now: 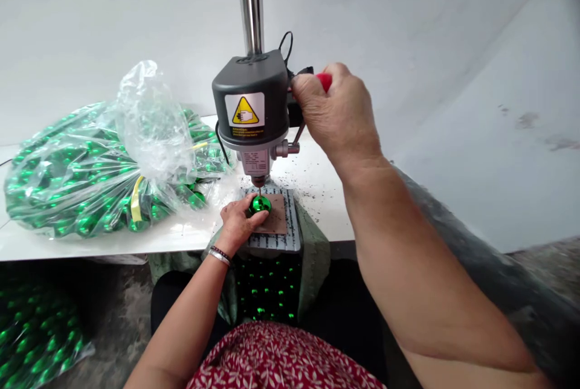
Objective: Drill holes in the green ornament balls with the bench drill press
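Observation:
My left hand (241, 218) grips a shiny green ball (261, 204) from its left side, thumb in front and fingers behind. The ball rests on a brown square board (277, 215) on the metal base (293, 233) of a small drill press (250, 99). Straight above, the drill bit (260, 191) comes down to the top of the ball; whether it has gone in is too small to tell. My right hand (339, 114) is closed around the press's feed lever, whose red knob (324, 81) shows between the fingers.
A clear plastic bag (90, 177) full of green balls, with a yellow tie (136, 199), lies on the white table (326, 208) at left. More green balls (40, 334) sit in a bag at lower left. Dark shavings lie around the base. Below it, a green sack (312, 256) holds further balls.

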The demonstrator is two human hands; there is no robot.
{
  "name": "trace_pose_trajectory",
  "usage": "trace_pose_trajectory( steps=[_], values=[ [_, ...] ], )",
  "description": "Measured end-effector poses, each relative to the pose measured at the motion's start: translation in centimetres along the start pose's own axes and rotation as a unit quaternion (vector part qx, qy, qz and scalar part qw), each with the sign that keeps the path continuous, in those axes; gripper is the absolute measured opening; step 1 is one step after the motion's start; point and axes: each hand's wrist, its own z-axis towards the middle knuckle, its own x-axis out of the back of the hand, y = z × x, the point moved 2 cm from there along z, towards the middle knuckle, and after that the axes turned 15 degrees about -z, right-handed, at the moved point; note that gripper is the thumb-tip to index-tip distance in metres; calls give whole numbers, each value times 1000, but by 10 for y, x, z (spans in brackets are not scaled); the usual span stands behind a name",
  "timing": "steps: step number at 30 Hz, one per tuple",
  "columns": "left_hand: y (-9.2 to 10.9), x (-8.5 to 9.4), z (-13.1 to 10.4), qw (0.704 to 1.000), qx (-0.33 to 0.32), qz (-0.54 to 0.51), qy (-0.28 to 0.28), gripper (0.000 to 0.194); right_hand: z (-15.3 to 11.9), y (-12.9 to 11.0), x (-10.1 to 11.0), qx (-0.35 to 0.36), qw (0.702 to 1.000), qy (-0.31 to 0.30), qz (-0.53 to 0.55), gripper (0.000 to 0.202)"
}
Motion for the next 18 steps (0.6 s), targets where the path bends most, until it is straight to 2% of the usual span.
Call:
trace_pose_trajectory(
  steps=[7,12,18],
  values=[
    [-7,-7,4,1000,-21,-9,-2,53,-32,26,-6,114,990,61,58,28],
    [-9,-9,4,998,-42,-44,-8,52,-59,40,-8,114,988,84,58,23],
    [-7,-10,0,998,-35,-51,3,55,-68,44,-8,98,987,113,61,26]
  ],
)
